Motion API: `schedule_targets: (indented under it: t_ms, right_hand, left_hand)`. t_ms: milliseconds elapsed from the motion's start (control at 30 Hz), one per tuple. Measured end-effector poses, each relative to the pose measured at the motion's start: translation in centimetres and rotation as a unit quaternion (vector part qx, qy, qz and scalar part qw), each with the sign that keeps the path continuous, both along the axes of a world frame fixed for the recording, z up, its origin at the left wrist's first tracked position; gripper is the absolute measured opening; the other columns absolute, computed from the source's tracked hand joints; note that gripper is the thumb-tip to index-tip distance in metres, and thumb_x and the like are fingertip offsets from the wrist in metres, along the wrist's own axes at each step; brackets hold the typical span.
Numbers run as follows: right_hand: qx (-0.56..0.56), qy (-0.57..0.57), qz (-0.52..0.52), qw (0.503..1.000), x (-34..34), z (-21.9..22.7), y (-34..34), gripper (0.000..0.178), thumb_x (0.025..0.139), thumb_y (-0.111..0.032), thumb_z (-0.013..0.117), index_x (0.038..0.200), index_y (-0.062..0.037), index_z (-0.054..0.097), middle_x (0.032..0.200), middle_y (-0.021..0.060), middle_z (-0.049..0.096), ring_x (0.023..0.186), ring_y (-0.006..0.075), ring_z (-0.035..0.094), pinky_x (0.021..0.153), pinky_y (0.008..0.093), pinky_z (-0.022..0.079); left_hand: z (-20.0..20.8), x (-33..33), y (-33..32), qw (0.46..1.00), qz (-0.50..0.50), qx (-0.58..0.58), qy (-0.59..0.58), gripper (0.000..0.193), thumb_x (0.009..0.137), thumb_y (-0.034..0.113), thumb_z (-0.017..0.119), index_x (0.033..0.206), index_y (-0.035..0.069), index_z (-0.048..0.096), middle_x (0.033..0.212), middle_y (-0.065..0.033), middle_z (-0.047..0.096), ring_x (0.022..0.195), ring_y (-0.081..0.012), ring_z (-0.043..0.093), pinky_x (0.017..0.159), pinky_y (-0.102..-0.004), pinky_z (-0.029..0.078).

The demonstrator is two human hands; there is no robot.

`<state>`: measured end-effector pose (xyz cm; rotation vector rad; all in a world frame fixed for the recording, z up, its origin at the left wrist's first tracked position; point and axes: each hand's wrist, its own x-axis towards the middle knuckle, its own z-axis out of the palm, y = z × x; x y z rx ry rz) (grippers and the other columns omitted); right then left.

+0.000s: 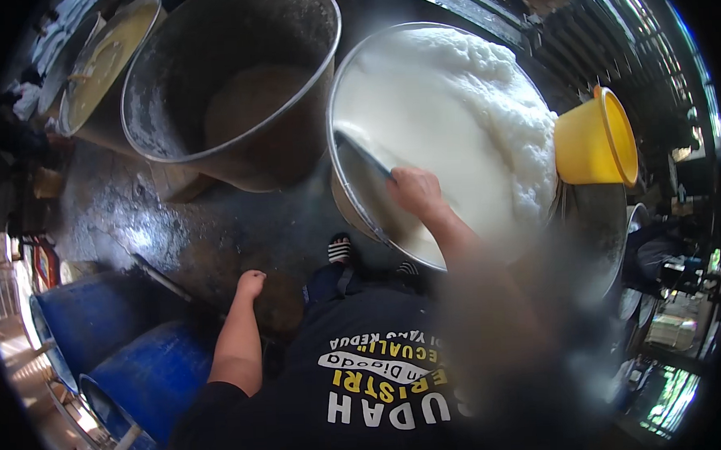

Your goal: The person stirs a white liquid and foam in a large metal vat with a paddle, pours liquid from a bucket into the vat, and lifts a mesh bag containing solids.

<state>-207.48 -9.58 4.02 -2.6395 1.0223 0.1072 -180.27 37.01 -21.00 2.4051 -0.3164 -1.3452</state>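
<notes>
A large round metal vat (339, 195) in front of me is filled with milky white liquid (444, 117). Thick white foam (535, 169) gathers along its far and right side. My right hand (417, 192) reaches over the near left part of the vat, its fingers wrapped round a long grey handle (365, 156). That handle slants to the vat's left rim; what its far end is like I cannot make out. My left hand (253, 283) hangs low over the floor with curled fingers and no visible object in it, apart from everything around it.
Left of the vat stands a deep metal vat (236, 146) with a little brownish content at the bottom. Beyond it is a vat of yellowish liquid (108, 67). A yellow bucket (586, 143) sits at the right rim. Blue drums (154, 379) lie at lower left; the floor (175, 225) looks wet.
</notes>
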Motion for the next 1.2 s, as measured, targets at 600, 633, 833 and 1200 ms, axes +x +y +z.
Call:
schedule_targets:
  t_ms: [600, 633, 833, 1200]
  right_hand:
    - [0.048, 0.037, -0.299, 0.952, -4.1, -2.6, -6.0, 0.047, 0.088, -0.048, 0.065, 0.094, -0.0022, 0.073, 0.098, 0.0211, 0.072, 0.096, 0.0387, 0.068, 0.084, 0.0479, 0.052]
    - [0.048, 0.035, -0.305, 0.951, -4.7, -2.6, -5.9, 0.047, 0.088, -0.048, 0.065, 0.094, -0.0022, 0.073, 0.098, 0.0211, 0.072, 0.096, 0.0387, 0.068, 0.084, 0.0479, 0.052]
    - [0.073, -0.012, -0.375, 0.924, -10.3, -3.0, -4.2, 0.048, 0.087, -0.049, 0.066, 0.094, -0.0022, 0.072, 0.097, 0.0225, 0.072, 0.095, 0.0400, 0.068, 0.084, 0.0484, 0.052]
    - [0.006, -0.130, -0.470, 0.873, -21.4, -3.9, 0.1, 0.041, 0.087, -0.042, 0.070, 0.092, -0.0015, 0.074, 0.083, 0.0195, 0.072, 0.080, 0.0343, 0.070, 0.074, 0.0457, 0.052]
  left_hand:
    - [-0.2, -3.1, 1.2, 0.997, -0.035, 0.046, 0.051, 0.032, 0.091, 0.030, 0.063, 0.103, 0.004, 0.076, 0.084, -0.0184, 0.073, 0.078, -0.0318, 0.071, 0.076, -0.0427, 0.054]
    - [-0.6, -2.2, 0.8, 0.998, -0.041, 0.041, 0.036, 0.032, 0.091, 0.030, 0.063, 0.104, 0.003, 0.075, 0.087, -0.0191, 0.074, 0.081, -0.0329, 0.072, 0.078, -0.0427, 0.054]
    - [-0.8, 1.2, -3.5, 0.998, -0.063, 0.017, -0.014, 0.036, 0.088, 0.032, 0.066, 0.106, 0.002, 0.075, 0.106, -0.0232, 0.072, 0.102, -0.0377, 0.069, 0.089, -0.0438, 0.052]
    - [-0.4, 1.7, -10.7, 0.988, -0.151, 0.025, 0.012, 0.040, 0.088, 0.034, 0.068, 0.112, 0.002, 0.074, 0.111, -0.0213, 0.072, 0.108, -0.0360, 0.068, 0.095, -0.0430, 0.051]
